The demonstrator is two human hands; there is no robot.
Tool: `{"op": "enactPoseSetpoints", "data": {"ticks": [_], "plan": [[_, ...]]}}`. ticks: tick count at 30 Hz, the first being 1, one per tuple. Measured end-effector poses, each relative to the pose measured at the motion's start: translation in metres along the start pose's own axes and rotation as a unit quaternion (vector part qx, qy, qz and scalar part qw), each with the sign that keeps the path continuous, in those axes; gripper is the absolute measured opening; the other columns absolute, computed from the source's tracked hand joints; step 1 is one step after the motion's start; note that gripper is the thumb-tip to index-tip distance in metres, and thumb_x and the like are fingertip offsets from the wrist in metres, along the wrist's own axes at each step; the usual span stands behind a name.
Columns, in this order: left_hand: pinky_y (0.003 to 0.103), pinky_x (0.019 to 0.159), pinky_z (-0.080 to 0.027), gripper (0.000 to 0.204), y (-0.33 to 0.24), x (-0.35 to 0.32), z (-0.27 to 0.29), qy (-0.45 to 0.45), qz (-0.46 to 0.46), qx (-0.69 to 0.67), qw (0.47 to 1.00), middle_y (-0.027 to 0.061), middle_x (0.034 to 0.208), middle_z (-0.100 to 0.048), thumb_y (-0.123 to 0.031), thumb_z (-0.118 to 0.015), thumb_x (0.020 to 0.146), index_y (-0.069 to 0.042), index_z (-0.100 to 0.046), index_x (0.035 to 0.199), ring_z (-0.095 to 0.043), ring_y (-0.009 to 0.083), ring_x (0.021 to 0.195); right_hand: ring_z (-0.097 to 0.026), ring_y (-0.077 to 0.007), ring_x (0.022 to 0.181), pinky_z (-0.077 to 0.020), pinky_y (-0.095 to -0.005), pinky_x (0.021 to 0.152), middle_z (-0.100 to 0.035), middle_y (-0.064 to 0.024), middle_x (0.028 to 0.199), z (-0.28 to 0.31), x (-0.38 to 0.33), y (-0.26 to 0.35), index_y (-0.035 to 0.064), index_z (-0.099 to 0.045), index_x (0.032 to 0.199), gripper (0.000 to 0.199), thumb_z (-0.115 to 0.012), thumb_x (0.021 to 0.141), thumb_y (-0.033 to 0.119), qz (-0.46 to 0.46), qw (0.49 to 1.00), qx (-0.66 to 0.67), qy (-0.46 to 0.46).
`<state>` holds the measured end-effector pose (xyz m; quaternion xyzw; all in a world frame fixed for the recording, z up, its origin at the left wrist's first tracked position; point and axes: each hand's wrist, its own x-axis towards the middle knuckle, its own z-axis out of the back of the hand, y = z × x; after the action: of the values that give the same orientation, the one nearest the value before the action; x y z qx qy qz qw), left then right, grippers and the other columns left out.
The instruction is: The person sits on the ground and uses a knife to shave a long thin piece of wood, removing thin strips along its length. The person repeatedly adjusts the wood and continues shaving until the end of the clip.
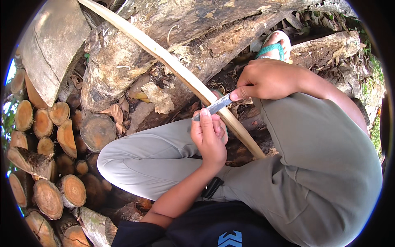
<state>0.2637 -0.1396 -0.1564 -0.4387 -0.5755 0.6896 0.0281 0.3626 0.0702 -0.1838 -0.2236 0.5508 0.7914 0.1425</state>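
Single head-worn fisheye view — looks steeply down, close over the person's lap and grey-trousered knees [173,158]; stacked cut brown logs [49,136] bend along the left rim — dark vignette at corners.

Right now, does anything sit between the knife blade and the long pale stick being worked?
Nothing visible does. The knife blade lies straight against the stick, held at one end by the right hand and pressed by the left hand, whose fingers curl around the stick just beneath the blade.
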Motion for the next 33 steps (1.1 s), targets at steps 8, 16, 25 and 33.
{"op": "enactPoseSetpoints", "data": {"ticks": [8,16,25,33], "plan": [[0.021,0.045,-0.029,0.035,0.004,0.009,0.002,-0.014,-0.019,0.013,1.000,-0.0025,0.066,-0.042,-0.036,-0.047,0.108,-0.008,-0.053,0.089,-0.037,0.0048,0.054,-0.062,-0.0377,0.071,-0.0467,-0.0490,0.069,-0.061,-0.0194,0.068,0.001,0.004,-0.003,-0.0022,-0.071,0.080,0.056,-0.054,0.100,0.048,0.038,0.998,-0.033,-0.048],[0.020,0.045,-0.030,0.034,-0.030,0.046,0.002,-0.008,-0.049,0.042,0.998,-0.0025,0.068,-0.043,-0.036,-0.046,0.109,-0.008,-0.052,0.091,-0.039,0.0048,0.056,-0.058,-0.0394,0.067,-0.0442,-0.0498,0.067,-0.055,-0.0212,0.064,0.018,0.025,0.004,-0.0048,-0.064,0.078,0.058,-0.054,0.101,0.047,0.054,0.992,-0.016,-0.109],[0.021,0.044,-0.026,0.036,-0.001,0.009,0.007,0.006,-0.009,0.015,1.000,-0.0022,0.064,-0.041,-0.035,-0.045,0.109,-0.008,-0.051,0.087,-0.034,0.0042,0.052,-0.055,-0.0349,0.061,-0.0427,-0.0475,0.063,-0.054,-0.0182,0.059,0.009,0.001,0.006,-0.0057,-0.068,0.080,0.056,-0.058,0.099,0.047,-0.011,1.000,-0.011,-0.002],[0.020,0.044,-0.027,0.034,-0.009,0.024,0.002,-0.006,-0.035,0.018,0.999,-0.0031,0.064,-0.042,-0.032,-0.046,0.109,-0.007,-0.053,0.086,-0.036,0.0040,0.053,-0.055,-0.0356,0.063,-0.0421,-0.0481,0.064,-0.052,-0.0179,0.060,0.013,0.008,0.005,-0.0052,-0.064,0.074,0.060,-0.057,0.099,0.049,-0.009,1.000,-0.005,-0.027]]}}
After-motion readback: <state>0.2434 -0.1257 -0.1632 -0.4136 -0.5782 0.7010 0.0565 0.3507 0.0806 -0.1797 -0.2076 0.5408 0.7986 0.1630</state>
